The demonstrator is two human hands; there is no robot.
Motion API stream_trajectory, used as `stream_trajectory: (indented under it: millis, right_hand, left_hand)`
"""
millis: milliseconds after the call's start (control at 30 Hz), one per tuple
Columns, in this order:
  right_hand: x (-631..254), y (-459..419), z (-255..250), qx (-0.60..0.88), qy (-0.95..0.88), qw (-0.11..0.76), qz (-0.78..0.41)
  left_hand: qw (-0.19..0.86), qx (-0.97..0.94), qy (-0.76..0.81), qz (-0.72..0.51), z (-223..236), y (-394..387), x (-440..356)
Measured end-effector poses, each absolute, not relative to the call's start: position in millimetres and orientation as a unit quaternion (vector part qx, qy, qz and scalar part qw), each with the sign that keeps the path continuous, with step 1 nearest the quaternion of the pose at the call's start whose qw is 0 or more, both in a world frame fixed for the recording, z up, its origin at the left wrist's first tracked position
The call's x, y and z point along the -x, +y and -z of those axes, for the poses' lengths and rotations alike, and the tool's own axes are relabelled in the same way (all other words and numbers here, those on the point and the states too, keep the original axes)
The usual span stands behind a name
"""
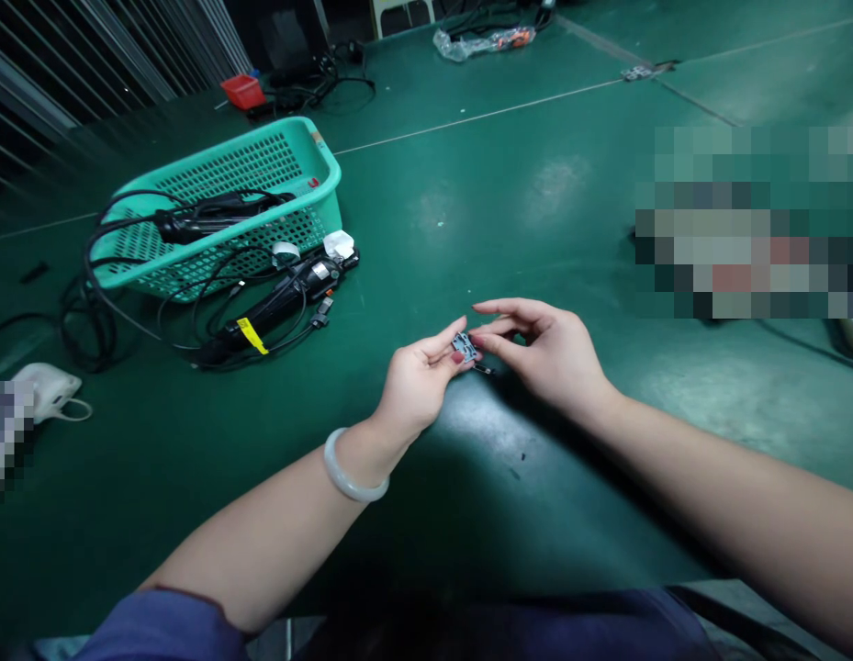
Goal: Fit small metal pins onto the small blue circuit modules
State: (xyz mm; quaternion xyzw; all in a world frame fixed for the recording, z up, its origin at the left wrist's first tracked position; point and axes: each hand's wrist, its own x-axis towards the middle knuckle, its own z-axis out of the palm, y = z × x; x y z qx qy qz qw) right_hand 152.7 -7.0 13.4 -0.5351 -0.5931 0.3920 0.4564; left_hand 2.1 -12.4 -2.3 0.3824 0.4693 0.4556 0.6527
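Observation:
Between the thumb and fingers of my left hand is a small grey-blue part with cut-outs, flat in shape; its exact kind is too small to tell. My right hand is close against the part's right side, thumb and fingertips curled toward it. Whether those fingertips grip the part or something tiny beside it cannot be made out. Just below the fingers a small dark piece with a light tip shows over the green table.
Left of my hands, a mint-green basket holds a black corded tool. Another black tool with a yellow tag lies before it among cables. A white item with a loop sits far left. At the back are a red bin and a plastic bag.

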Motion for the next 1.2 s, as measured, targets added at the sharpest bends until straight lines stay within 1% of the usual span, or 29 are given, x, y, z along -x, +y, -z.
stream_trajectory:
  millis: [267, 600, 733, 833, 900, 1000, 1200]
  right_hand:
    - [-151.8, -10.1, -13.6, 0.518, -0.598, 0.466, -0.396]
    - [-153.7, -5.4, -7.7, 0.515, -0.615, 0.445, -0.397]
    - [-165.3, 5.8, -8.0, 0.543, -0.644, 0.388, -0.375]
    - [-174.6, 13.3, -5.9, 0.577, -0.698, 0.305, -0.293]
    - [-176.9, 15.9, -2.7, 0.562, -0.750, 0.261, -0.231]
    - [-173.4, 17.1, 3.3, 0.528, -0.801, 0.224, -0.174]
    - [-164.1, 19.6, 10.7, 0.513, -0.837, 0.162, -0.100]
  left_hand:
    - [0.678, -0.352, 0.439, -0.473, 7.5, -11.1, -1.2]
    - [0.679, -0.344, 0.445, -0.472, 4.6, -8.7, -0.4]
    - [0.645, -0.341, 0.461, -0.505, 4.6, -5.8, 0.6]
    - [0.629, -0.337, 0.470, -0.519, 4.7, -5.0, 0.8]
    - [0.623, -0.332, 0.471, -0.529, 4.6, -4.9, 0.6]
    - [0.620, -0.329, 0.474, -0.532, 4.4, -4.9, 0.3]
    - [0.623, -0.350, 0.474, -0.515, 3.5, -4.3, 1.0]
